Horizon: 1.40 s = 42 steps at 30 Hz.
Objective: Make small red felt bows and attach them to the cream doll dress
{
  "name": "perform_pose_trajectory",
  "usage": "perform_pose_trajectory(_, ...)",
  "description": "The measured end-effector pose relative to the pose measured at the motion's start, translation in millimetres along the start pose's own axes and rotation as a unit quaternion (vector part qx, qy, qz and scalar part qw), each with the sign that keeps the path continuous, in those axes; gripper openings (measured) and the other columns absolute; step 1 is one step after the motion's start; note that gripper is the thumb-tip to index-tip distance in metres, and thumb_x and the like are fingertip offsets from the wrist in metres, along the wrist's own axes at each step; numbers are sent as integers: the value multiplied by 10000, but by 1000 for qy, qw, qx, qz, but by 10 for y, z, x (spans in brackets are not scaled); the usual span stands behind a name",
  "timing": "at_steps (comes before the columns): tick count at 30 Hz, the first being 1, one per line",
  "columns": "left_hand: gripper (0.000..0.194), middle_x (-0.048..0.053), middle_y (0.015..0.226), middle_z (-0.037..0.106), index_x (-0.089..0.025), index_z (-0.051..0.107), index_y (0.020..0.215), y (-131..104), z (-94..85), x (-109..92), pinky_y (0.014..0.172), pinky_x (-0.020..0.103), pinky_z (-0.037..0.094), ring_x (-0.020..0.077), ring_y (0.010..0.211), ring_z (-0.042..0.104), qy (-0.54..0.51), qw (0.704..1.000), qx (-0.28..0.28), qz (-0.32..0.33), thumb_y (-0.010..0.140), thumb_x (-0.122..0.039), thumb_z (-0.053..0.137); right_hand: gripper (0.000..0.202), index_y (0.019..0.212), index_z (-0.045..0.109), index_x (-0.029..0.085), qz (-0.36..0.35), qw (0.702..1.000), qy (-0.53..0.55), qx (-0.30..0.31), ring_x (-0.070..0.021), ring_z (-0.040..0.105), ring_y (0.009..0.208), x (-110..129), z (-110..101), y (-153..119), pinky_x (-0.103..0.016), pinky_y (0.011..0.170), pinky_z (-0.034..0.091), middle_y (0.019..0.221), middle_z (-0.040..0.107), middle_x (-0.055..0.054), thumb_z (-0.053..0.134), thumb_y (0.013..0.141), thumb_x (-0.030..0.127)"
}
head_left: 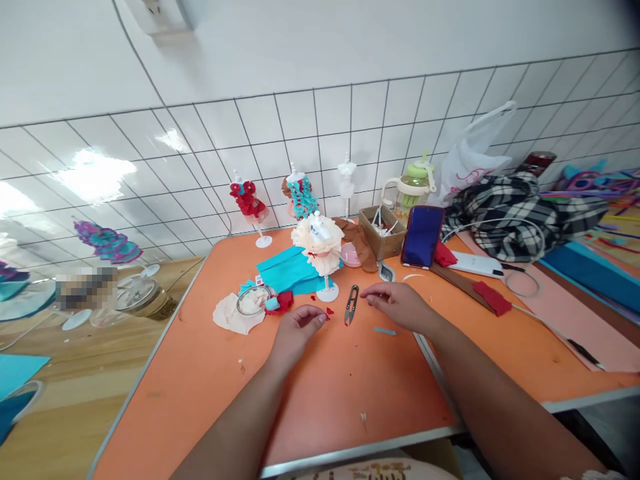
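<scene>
My left hand (299,327) is low over the orange table, thumb and index finger pinched together at a small red crepe-paper scrap (330,311). To its right, my right hand (397,305) holds nothing, its fingers loosely stretched out beside a pair of thread snips (351,305). The snips lie on the table, blades toward me. Behind them stands a small white dress form (327,291) wearing a ruffled cream paper dress (320,241). A light-blue strip (385,331) lies below my right hand.
Blue crepe paper (283,270), cream paper (233,315) and a roll of tape (254,300) lie left of centre. Farther back are other dress forms, such as a red-dressed one (250,203), a cardboard box (383,233), a phone (423,237) and a drink bottle (415,187).
</scene>
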<state>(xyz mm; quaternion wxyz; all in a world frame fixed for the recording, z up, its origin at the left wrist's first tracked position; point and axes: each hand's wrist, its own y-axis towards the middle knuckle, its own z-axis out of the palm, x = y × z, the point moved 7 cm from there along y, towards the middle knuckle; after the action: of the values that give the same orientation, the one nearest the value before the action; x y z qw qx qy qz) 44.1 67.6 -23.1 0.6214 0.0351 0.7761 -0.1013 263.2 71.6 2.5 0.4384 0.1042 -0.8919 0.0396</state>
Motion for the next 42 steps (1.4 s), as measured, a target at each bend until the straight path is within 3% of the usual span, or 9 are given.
perform_pose_trajectory(5,213,37,768,674,-158,664,751,-25,20,-28,712,265,453,164,743,598,-3,1000,2,-2,696,-363,683,198,847,703,239,11,984,-170,42,-200,575,855,-145,-5,-329,-289,693,390,857,678,-37,519,795,289)
perform_pose_trajectory(12,206,32,747,668,-158,660,735,-35,37,-43,698,257,449,158,727,593,-6,1000,1,1,688,-357,682,141,781,660,214,92,977,-188,29,-164,558,760,-415,214,-386,-255,596,346,837,643,-33,531,765,268)
perform_pose_trajectory(16,199,31,748,671,-161,659,736,-48,5,-57,692,253,447,158,725,594,-2,1000,-11,5,686,-353,681,72,698,632,201,107,975,-195,31,-162,533,742,-411,220,-342,-249,566,314,795,632,-29,563,716,211)
perform_pose_trajectory(18,198,30,750,673,-163,657,735,-54,-10,-69,683,251,447,159,725,596,-5,1000,-20,10,686,-353,680,55,688,620,191,99,985,-138,43,-146,514,688,-303,237,-293,-249,566,320,750,620,-23,579,710,219)
perform_pose_trajectory(21,197,25,739,668,-162,652,730,-62,-22,-91,670,244,445,154,712,591,-11,999,-34,19,692,-354,677,122,757,614,189,63,994,61,69,-119,488,619,13,343,-173,-241,565,352,714,596,-1,589,746,308)
perform_pose_trajectory(25,195,24,738,661,-159,648,735,-65,-45,-112,664,243,451,150,700,589,-16,998,-42,38,704,-351,669,198,751,586,176,45,966,253,18,-119,515,627,338,502,-13,-244,588,388,687,579,8,643,722,363)
perform_pose_trajectory(29,187,44,788,677,-163,652,759,-62,-128,-112,695,262,469,172,754,611,13,996,-71,61,737,-348,645,259,756,567,177,73,937,343,-10,-106,511,619,321,722,6,-229,577,377,680,587,18,707,674,379)
perform_pose_trajectory(33,148,46,810,681,-176,667,761,-73,-102,-144,731,287,481,181,778,618,83,989,-73,98,756,-319,630,363,868,512,206,84,916,392,-2,-94,493,580,248,805,-33,-214,544,355,688,612,31,741,650,384)
perform_pose_trajectory(42,135,31,815,681,-200,680,787,-123,-24,-213,719,280,483,166,770,615,154,975,-76,144,791,-312,605,442,1051,608,188,85,932,353,6,-128,554,679,212,761,-13,-249,617,408,750,633,-3,713,675,394)
